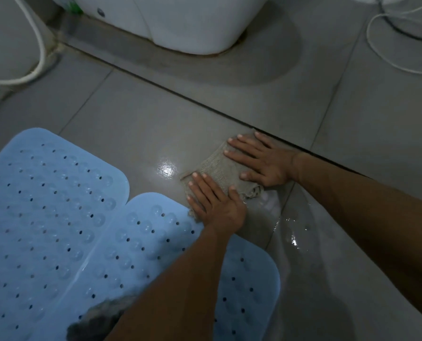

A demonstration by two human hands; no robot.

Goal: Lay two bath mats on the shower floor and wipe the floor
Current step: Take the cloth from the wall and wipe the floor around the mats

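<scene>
Grey tiled shower floor [136,124] carries two pale blue perforated rubber bath mats [52,193] [170,244], laid side by side at 8 o'clock. Both hands press a beige knitted cloth [217,166] flat, fingers [242,143] spread, nothing gripped. Left hand [217,205] at 7 o'clock, right hand [264,161] at 1. Wet sheen lies at 5 o'clock.

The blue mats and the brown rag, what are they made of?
The left blue mat and right blue mat look like soft rubber or plastic: smooth, slightly glossy, with drain holes and round suction bumps. The brown rag under both hands looks like knitted or woven cloth: matte, with fine ribbed threads and a frayed edge.
</scene>
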